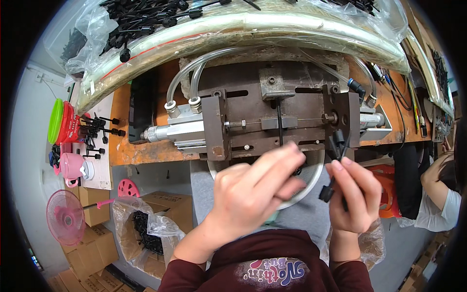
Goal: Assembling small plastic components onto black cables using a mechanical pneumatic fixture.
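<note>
My right hand is closed around several black plastic parts with thin stems and knobbed ends. They stick out above and below its fingers. My left hand is smeared by motion in front of the brown metal fixture, its fingers pointing up and right. Just above those fingertips, a black stem stands across the small grey block at the fixture's middle. A dark knob shows beside the left fingers; whether they hold it cannot be made out.
Silver air cylinders flank the fixture, with clear hoses arching above. Many black parts lie on plastic sheeting at the back. A round mesh basket is partly hidden below my hands. A lined carton and pink fan stand left.
</note>
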Tool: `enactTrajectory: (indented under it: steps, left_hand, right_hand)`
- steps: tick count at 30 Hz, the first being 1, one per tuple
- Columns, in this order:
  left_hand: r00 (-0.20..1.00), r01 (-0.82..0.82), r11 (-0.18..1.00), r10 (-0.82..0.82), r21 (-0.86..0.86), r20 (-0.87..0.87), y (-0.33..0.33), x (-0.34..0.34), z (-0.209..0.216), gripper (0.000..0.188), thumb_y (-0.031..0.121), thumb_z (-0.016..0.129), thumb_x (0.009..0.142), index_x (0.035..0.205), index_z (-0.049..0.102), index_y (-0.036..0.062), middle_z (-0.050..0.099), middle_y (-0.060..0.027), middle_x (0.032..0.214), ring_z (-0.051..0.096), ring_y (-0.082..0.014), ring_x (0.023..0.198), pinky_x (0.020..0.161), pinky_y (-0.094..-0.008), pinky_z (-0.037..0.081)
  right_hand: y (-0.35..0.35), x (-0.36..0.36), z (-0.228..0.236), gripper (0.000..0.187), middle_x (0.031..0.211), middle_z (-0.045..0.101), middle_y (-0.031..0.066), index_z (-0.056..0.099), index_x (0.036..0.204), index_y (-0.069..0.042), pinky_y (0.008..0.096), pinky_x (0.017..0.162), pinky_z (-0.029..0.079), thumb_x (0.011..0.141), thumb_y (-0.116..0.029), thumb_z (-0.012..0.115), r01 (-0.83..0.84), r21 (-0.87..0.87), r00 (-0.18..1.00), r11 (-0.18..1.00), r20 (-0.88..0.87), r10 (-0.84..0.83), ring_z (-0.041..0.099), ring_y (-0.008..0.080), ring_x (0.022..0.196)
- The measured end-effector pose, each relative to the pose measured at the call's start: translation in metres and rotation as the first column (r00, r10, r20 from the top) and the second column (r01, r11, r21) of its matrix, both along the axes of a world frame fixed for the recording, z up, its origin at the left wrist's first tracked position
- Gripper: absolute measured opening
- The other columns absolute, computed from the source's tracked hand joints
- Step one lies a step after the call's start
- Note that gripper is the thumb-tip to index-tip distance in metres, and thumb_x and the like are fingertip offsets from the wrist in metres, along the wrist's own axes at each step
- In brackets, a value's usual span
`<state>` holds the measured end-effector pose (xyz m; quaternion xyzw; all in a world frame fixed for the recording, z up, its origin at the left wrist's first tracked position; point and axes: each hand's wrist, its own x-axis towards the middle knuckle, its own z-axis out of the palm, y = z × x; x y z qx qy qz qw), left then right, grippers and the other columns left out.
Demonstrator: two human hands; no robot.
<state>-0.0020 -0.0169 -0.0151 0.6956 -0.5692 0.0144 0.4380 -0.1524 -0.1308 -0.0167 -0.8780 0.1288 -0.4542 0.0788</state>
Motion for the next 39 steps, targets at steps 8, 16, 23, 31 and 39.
enactTrajectory:
  steps: [8, 16, 23, 31, 39]
  left_hand:
    - [0.958, 0.115, 0.986, -0.143, -0.121, -0.249, 0.014, -0.007, 0.01, 0.032, 0.005, 0.083, 0.067, 0.098, 0.073, 0.0037, 0.072, -0.0103, 0.091, 0.07, -0.0211, 0.076, 0.062, -0.0274, 0.056]
    - [0.971, -0.104, 0.983, 0.068, 0.152, 0.23, 0.011, -0.001, -0.002, 0.026, 0.01, 0.077, 0.072, 0.097, 0.071, 0.0041, 0.068, -0.0104, 0.118, 0.063, -0.0158, 0.059, 0.052, -0.025, 0.048]
    - [0.945, -0.133, 0.971, 0.064, 0.197, 0.322, 0.003, 0.005, 0.002, 0.025, 0.013, 0.076, 0.074, 0.097, 0.071, 0.0055, 0.067, -0.0079, 0.12, 0.059, -0.0128, 0.053, 0.048, -0.0247, 0.044]
    - [0.946, 0.177, 0.984, -0.167, 0.01, -0.278, 0.01, 0.002, 0.014, 0.043, 0.011, 0.083, 0.067, 0.108, 0.072, 0.0047, 0.072, -0.0098, 0.109, 0.072, -0.0227, 0.091, 0.073, -0.0291, 0.058]
    - [0.939, 0.123, 0.99, -0.137, -0.065, -0.314, 0.025, 0.002, 0.019, 0.033, 0.009, 0.085, 0.066, 0.096, 0.075, 0.005, 0.072, -0.0117, 0.103, 0.07, -0.0185, 0.075, 0.064, -0.029, 0.056]
  right_hand:
    - [0.0, 0.015, -0.001, 0.033, 0.099, 0.067, 0.017, 0.071, 0.102, 0.006, 0.0324, 0.066, 0.057, 0.07, 0.012, 0.069, -0.117, 0.03, 0.993, 0.993, 0.009, 0.117, 0.069, 0.0271, 0.082]
    - [0.002, 0.012, 0.007, 0.025, 0.095, 0.068, 0.0127, 0.059, 0.105, 0.004, 0.0234, 0.07, 0.053, 0.083, 0.011, 0.066, -0.225, 0.824, 0.952, 0.52, 0.3, -0.063, 0.065, 0.0139, 0.082]
    - [-0.006, 0.004, 0.014, 0.034, 0.09, 0.066, 0.0134, 0.047, 0.118, 0.002, 0.019, 0.056, 0.043, 0.087, -0.001, 0.062, -0.359, 0.887, 0.924, 0.29, 0.382, -0.023, 0.052, 0.0075, 0.061]
    - [-0.004, 0.0, 0.014, 0.042, 0.088, 0.064, 0.0141, 0.044, 0.123, 0.003, 0.0187, 0.054, 0.042, 0.085, -0.002, 0.062, -0.479, 0.876, 0.878, -0.059, 0.478, -0.023, 0.05, 0.0075, 0.059]
    - [-0.002, 0.01, 0.022, 0.068, 0.104, 0.064, 0.024, 0.029, 0.144, 0.006, 0.0193, 0.047, 0.047, 0.086, -0.003, 0.063, -0.428, 0.902, 0.901, 0.049, 0.43, -0.05, 0.055, 0.0085, 0.055]
